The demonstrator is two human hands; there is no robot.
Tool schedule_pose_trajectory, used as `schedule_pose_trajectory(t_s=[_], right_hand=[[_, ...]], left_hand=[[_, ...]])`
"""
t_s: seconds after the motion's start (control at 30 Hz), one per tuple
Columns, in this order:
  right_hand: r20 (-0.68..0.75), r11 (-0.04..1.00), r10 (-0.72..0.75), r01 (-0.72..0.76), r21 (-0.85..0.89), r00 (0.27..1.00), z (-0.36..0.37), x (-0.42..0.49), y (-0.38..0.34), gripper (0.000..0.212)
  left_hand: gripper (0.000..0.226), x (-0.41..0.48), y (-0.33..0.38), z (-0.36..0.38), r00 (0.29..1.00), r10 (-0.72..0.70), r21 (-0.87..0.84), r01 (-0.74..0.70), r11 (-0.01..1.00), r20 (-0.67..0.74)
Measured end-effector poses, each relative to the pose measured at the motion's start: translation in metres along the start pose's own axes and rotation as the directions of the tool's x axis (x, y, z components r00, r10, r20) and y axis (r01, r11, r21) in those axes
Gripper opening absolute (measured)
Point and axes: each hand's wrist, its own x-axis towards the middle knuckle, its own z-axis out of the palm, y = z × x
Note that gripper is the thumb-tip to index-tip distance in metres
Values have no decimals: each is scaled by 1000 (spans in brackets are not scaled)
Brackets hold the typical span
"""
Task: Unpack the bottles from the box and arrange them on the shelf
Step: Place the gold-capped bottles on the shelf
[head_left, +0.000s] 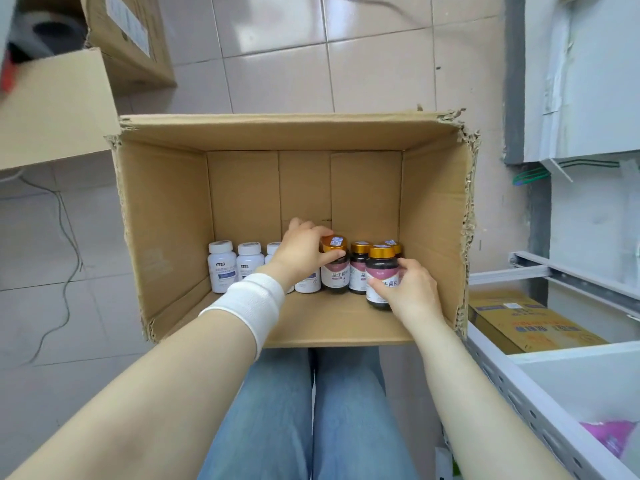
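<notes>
Both hands down in the box (166, 216)

Left hand (300, 252) grips a gold-capped dark bottle (334, 268) by its lid; right hand (407, 289) wraps another dark bottle (380, 271). White bottles (221, 266) alongside, maybe four.

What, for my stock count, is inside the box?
White bottles and gold-capped dark bottles; left hand and right hand each grip a dark one. The left hand partly covers some white ones.
</notes>
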Motion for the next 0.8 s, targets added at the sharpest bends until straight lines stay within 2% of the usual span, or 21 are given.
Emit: schedule_pose_trajectory(t_s=[0.1,0.23,0.3,0.4,0.5,0.6,0.63,0.73,0.8], right_hand=[[12,996,-37,36,85,999,-15,-11,0,59],[67,938,-82,55,341,994,-39,-41,-6,42],[85,865,-113,56,499,990,-51,-64,-9,33],[39,748,-131,73,660,991,-65,-105,-7,36],[-86,619,-139,154,770,987,-75,-155,-4,19],[-203,425,-127,238,873,971,-77,-213,1,11],[-247,374,-122,275,886,961,-75,-234,3,21],[-373,262,-79,380,887,925,-62,-294,12,76],[-436,153,-67,441,885,898,-50,-332,19,84]], left_hand=[[46,-19,4,-14,999,31,-153,-35,988,-25],[40,-53,13,-41,1000,7,-385,-10,923,-9],[37,-76,21,-55,1000,-5,-497,10,868,10],[32,-114,34,-77,1000,27,-617,-20,787,3],[23,-156,54,-98,989,112,-665,-147,732,-96],[3,-207,77,-113,963,197,-723,-270,636,-186],[4,-226,85,-116,951,228,-737,-305,603,-207],[2,-280,101,-119,914,343,-755,-380,534,-218],[7,-317,109,-117,897,388,-777,-395,491,-211]])
